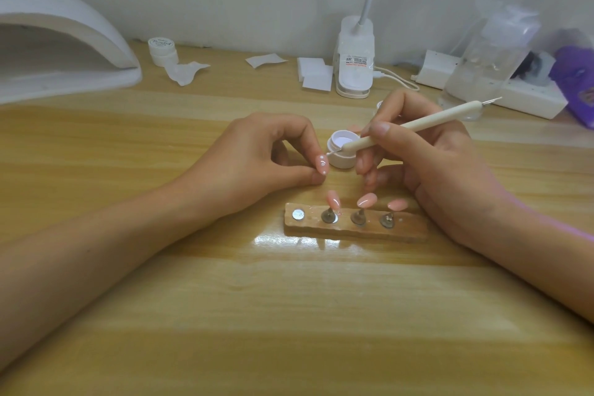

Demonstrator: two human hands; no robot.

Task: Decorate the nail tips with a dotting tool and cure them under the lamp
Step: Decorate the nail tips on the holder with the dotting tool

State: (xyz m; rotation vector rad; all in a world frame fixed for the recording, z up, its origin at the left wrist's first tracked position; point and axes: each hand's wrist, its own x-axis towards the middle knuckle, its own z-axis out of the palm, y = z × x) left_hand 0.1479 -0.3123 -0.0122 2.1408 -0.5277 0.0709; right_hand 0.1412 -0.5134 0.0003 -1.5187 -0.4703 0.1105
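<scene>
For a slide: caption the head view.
Dotting tool in right hand touches pink nail tip pinched by left hand.

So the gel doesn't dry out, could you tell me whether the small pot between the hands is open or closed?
Open: the small pot has no lid on, and its pale inside shows.

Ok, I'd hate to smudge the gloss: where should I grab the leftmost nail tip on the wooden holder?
Probably by its metal stand, not the pink tip. Pinch the stand's sides, coming from the left, where the wooden holder shows only a bare metal disc; another stand crowds the right.
</scene>
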